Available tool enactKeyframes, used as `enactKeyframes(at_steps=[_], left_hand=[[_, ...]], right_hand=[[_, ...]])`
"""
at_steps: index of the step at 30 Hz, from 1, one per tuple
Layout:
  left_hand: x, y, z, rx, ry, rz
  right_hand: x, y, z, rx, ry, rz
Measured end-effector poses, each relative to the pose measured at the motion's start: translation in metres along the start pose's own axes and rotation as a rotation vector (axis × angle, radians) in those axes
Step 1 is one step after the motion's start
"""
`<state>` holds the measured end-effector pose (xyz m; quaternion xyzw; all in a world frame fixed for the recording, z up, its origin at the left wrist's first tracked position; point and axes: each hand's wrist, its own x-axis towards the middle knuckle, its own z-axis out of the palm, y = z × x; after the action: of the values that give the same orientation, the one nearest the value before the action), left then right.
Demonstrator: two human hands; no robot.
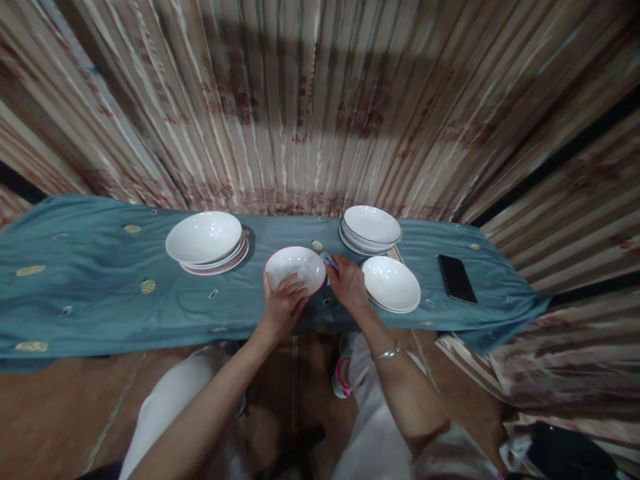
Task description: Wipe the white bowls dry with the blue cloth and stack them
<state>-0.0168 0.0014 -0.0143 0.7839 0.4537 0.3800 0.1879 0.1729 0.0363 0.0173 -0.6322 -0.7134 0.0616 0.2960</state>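
Observation:
A white bowl with a red rim point(300, 260) is tilted up over the middle of the cloth-covered table. My left hand point(283, 303) grips its near left edge, thumb outside and fingers over the inner surface. At the bowl's right rim, my right hand point(346, 283) is closed around a small greyish cloth point(329, 260), of which only a part shows. The rest of that cloth is hidden by the fingers. Just right of this hand, white bowls point(391, 283) are stacked on the table.
To the left stands a stack of white bowls and plates point(204, 238). Another stack of dark-rimmed white plates point(373, 225) is at the back right. A black phone point(457, 279) lies farther right on the teal tablecloth point(115, 293). Striped curtains point(310, 107) hang behind.

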Motion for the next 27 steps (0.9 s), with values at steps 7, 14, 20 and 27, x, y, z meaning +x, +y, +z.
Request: enactKeyframes(at_steps=[7,14,20,27], left_hand=[[0.008,0.007,-0.003,-0.346,0.064,-0.198],[0.010,0.009,-0.002,-0.347,0.074,-0.197],[0.017,0.014,-0.010,-0.431,0.115,-0.320],[0.019,0.016,-0.025,-0.541,0.178,-0.462]], right_hand=[[-0.001,-0.004,0.014,0.075,-0.044,0.000],[0.001,0.002,0.021,0.155,0.004,-0.051],[0.007,-0.002,0.021,0.318,0.029,-0.028],[0.011,-0.012,0.019,0.480,0.076,-0.030]])
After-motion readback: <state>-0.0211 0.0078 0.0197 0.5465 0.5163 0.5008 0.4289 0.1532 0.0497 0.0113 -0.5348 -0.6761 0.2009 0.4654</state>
